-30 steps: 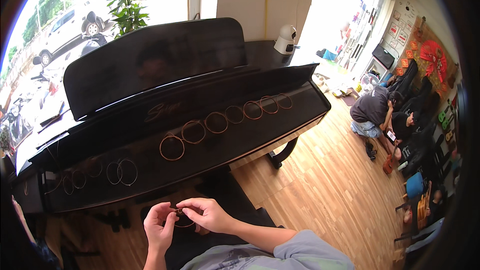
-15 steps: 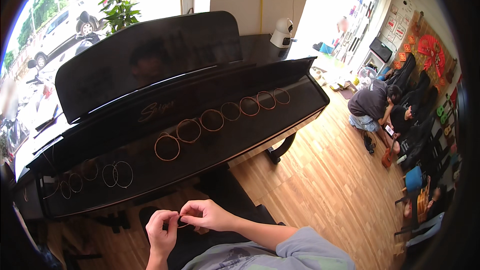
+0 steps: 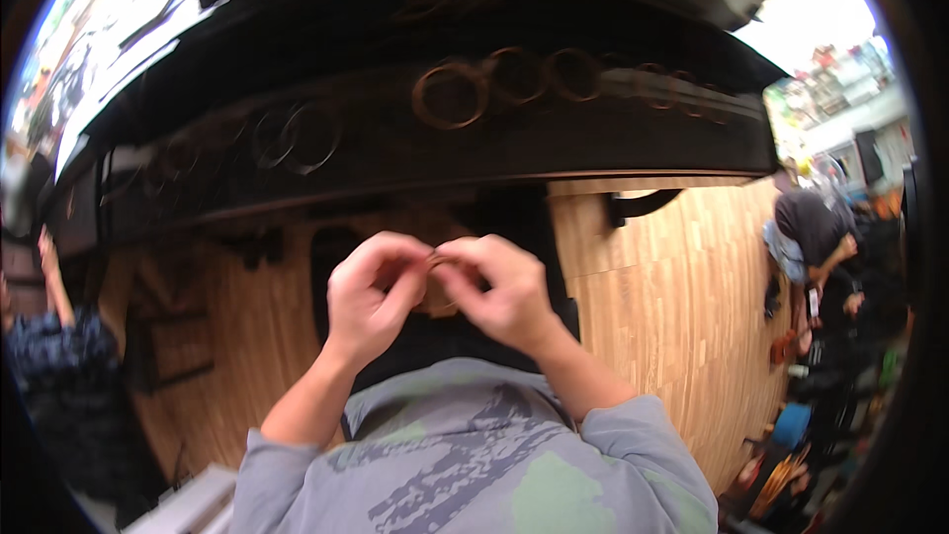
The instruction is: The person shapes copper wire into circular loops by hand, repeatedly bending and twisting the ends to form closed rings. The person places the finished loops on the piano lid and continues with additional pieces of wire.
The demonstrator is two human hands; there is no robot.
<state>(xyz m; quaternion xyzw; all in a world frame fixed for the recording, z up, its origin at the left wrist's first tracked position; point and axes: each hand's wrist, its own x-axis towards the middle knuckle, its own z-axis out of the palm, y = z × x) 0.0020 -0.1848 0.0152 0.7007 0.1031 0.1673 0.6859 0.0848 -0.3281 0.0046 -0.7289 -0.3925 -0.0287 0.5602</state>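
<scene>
My left hand [image 3: 376,287] and my right hand [image 3: 496,287] meet in front of me, thumbs and fingertips pinched together. Between them is a small copper-coloured coiled string [image 3: 439,309], blurred and partly hidden by the fingers; part of its loop hangs below the fingertips. Beyond my hands stands a black piano [image 3: 381,160] with its top surface near me. On it lie several copper-coloured string coils [image 3: 454,126] in a row from the middle to the right. Several thin silver string coils [image 3: 314,170] lie toward the left.
Behind my hands is a black bench [image 3: 539,237] on the wooden floor [image 3: 652,287]. At the left edge is another person's dark patterned sleeve [image 3: 59,351], with an arm raised beside the piano. People sit or crouch at the far right, one in a dark top [image 3: 816,227].
My view has swung down and left, so the piano appears higher and my hands nearer the middle. Both hands still pinch the coil. Another person's arm has come into view at left.
</scene>
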